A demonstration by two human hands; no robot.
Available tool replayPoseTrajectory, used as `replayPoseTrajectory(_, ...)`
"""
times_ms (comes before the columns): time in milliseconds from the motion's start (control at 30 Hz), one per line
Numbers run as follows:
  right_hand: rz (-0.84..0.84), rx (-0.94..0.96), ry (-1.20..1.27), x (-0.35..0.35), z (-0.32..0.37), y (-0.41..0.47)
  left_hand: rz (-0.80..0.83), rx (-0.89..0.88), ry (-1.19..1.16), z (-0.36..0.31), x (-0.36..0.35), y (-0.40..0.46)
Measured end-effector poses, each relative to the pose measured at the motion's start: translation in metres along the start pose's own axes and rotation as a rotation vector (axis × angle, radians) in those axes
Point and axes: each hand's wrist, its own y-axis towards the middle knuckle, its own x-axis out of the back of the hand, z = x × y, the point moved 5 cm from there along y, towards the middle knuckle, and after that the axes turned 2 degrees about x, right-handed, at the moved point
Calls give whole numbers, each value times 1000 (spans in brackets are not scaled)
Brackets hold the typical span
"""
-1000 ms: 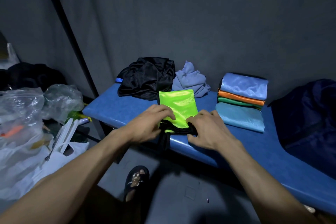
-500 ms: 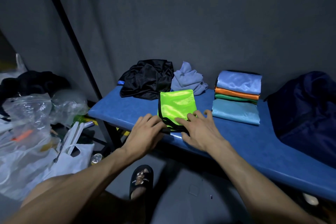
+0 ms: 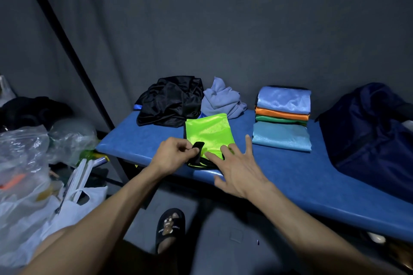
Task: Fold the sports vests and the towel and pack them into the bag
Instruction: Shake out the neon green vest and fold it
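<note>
A neon green vest (image 3: 209,130) with black trim lies partly folded on the blue bench (image 3: 143,138). My left hand (image 3: 173,155) pinches a black strap of the vest at its near edge. My right hand (image 3: 238,168) rests on the vest's near right corner with straight, spread fingers. A stack of folded vests (image 3: 282,117) in light blue, orange, green and teal sits to the right. Behind the green vest lie a crumpled black vest (image 3: 171,100) and a crumpled grey-blue towel (image 3: 222,99). The dark navy bag (image 3: 366,134) stands at the bench's right end.
Clear and white plastic bags (image 3: 24,163) are piled on the floor at the left. A black pole (image 3: 67,44) leans along the wall. My foot in a black slipper (image 3: 169,227) is on the floor below the bench edge.
My left hand has curled and picked up the vest's black strap from the near edge. My right hand has spread its fingers wider over the vest's corner.
</note>
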Motion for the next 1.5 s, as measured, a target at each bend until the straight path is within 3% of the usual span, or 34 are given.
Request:
replayPoseTrajectory(167, -54, 46, 1, -4, -2, -3, -207, 36, -13, 5, -3, -5)
replayPoseTrajectory(433, -76, 43, 115, -12, -9, -4, -273, -142, 40, 14, -10, -7)
replayPoseTrajectory(500, -51, 26, 160, -12, -11, -4, -222, -217, 110, 14, -11, -7)
replayPoseTrajectory(700, 10, -62, 297, -9, -19, -8, 141, -343, 419, 29, -7, -7)
replayPoseTrajectory(867, 17, -77, 348, -10, -24, -8, 142, -414, 531, 29, -1, -4)
replayPoseTrajectory(1100, 24, -112, 415, -9, -27, -8, 133, -413, 445, 28, -5, 8)
replayPoseTrajectory(1233, 12, -137, 423, -1, -27, -8, 144, -370, 272, 19, -5, 13)
replayPoseTrajectory(1400, 44, -275, 792, 15, -44, -11, 148, -184, -2, 22, -15, -2)
replayPoseTrajectory(1500, 12, -335, 878, 16, -48, -5, 101, -94, -127, 19, -18, -4)
